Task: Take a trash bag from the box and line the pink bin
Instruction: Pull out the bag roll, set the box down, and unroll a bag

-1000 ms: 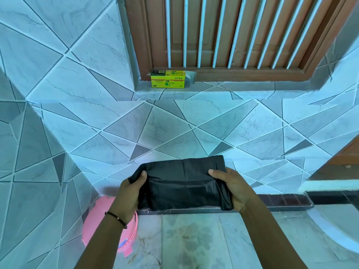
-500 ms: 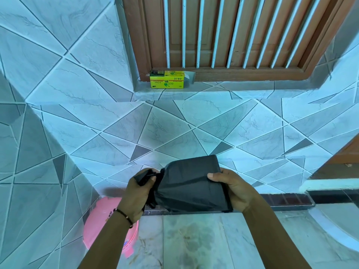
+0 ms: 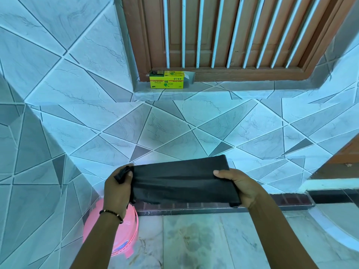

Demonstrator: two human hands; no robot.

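A folded black trash bag point(image 3: 182, 181) is stretched flat between both hands in front of the tiled wall. My left hand point(image 3: 117, 188) pinches its bunched left end. My right hand point(image 3: 238, 185) grips its right end, thumb on top. The pink bin point(image 3: 124, 232) stands on the floor in the corner at lower left, partly hidden behind my left forearm. The yellow trash bag box point(image 3: 166, 81) lies on the window ledge higher up, its right end flap open.
A brown wooden window with white bars point(image 3: 229, 33) sits above the ledge. Tiled walls meet in a corner on the left. A dark brick-patterned strip point(image 3: 213, 205) runs along the wall base, with marble floor point(image 3: 194, 241) below.
The bag was bunched toward the right hand half a second ago; now both hands have pulled apart and drawn it out wide and flatter.
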